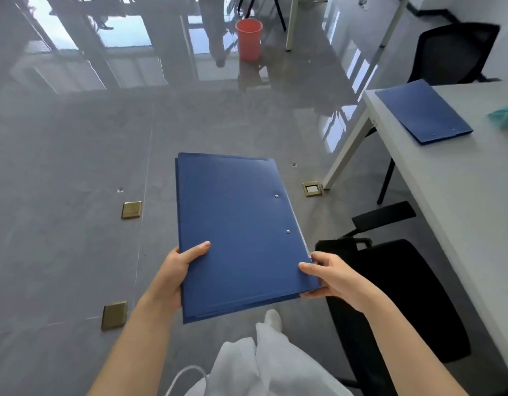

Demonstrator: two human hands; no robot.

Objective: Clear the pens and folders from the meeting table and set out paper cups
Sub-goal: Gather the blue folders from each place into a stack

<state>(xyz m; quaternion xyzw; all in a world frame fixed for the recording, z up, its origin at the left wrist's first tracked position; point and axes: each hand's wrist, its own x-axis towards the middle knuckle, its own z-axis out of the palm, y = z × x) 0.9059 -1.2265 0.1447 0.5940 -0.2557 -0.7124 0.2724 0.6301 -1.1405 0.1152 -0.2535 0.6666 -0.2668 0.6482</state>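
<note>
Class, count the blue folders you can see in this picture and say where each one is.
2 clearly: one blue folder gripped by both hands over the floor, one folder on the table at right. Edges beneath the held one suggest more stacked under it.

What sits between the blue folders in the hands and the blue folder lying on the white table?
Head view: only bare grey floor with a brass floor socket and the white table's leg.

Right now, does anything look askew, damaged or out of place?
Nothing damaged or spilled. One flat blue folder lies on the white table, uncleared, askew to its edge. The stacked blue folders in the left hand and right hand are slightly misaligned.
</note>
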